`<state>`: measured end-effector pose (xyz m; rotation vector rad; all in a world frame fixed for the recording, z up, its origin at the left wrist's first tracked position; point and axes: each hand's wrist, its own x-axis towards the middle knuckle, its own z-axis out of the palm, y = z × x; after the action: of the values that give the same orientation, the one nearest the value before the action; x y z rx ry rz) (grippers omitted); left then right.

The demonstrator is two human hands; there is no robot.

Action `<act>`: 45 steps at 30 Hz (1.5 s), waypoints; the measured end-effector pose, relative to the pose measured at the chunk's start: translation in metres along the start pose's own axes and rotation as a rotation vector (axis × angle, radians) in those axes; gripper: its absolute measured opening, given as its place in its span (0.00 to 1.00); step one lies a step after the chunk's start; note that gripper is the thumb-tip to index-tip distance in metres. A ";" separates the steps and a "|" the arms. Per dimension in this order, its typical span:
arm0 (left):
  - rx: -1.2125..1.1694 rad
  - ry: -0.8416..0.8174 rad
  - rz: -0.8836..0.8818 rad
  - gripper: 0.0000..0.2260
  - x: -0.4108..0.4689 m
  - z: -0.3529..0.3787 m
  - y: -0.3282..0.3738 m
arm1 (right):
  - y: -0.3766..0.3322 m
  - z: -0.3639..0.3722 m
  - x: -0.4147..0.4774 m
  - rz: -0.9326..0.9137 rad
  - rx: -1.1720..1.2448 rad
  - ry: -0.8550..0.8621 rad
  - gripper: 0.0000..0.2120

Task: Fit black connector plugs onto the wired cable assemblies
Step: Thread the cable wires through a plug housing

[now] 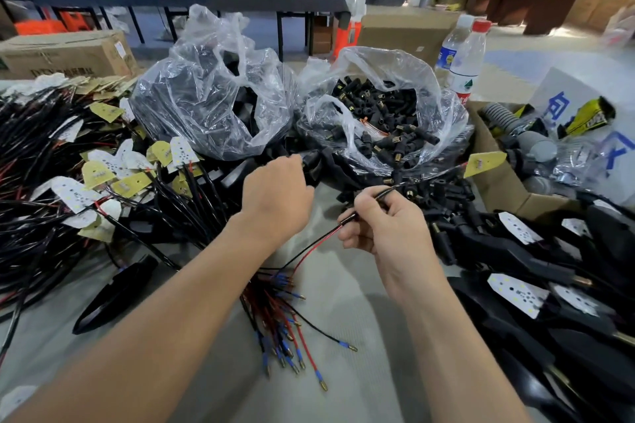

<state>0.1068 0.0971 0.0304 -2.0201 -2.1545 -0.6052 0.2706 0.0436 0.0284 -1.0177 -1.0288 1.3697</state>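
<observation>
**Hand and Part Positions at the Tabletop**

**Right hand** [388, 227]: The fingers [371, 206] are curled and clamped on a thin black-sheathed cable [398, 186]. On the far side, this cable runs to a yellow pointed circuit board [484, 163] lying at the edge of a brown cardboard box [498, 192]. On the near side, its red and black leads [316, 245] drop from the hand to a loose bundle of red and black wires with blue sleeves and brass tips [285, 326] on the grey tabletop [343, 285].

**Left hand** [275, 196]: The back of the hand faces the camera. It reaches to loose black parts [311, 163] just below the bags. The fingertips are hidden, so it cannot be told whether they are apart or gripping.

**Black cylindrical connector plugs** [385, 120]: Most sit in an open clear plastic bag [429, 86] right of centre. More lie spilled on the tabletop just beyond the right hand.

**Other stock**: A second clear plastic bag [213, 96] to the left holds larger black pieces. A pile of black cable assemblies with yellow and white boards [86, 165] covers the left of the tabletop.
</observation>
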 end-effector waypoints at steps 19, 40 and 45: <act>-1.119 0.178 -0.440 0.21 -0.004 -0.034 -0.024 | 0.003 -0.003 0.003 0.139 0.108 -0.099 0.08; -1.441 -0.204 -0.498 0.08 -0.031 -0.041 -0.037 | -0.018 -0.010 -0.022 0.157 -0.592 -0.549 0.20; -1.662 -0.165 -0.464 0.15 -0.029 -0.051 -0.040 | -0.022 -0.019 -0.025 0.244 -0.634 -0.717 0.19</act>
<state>0.0610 0.0506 0.0590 -1.7732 -2.3228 -3.1319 0.2956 0.0204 0.0451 -1.1475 -2.0148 1.7047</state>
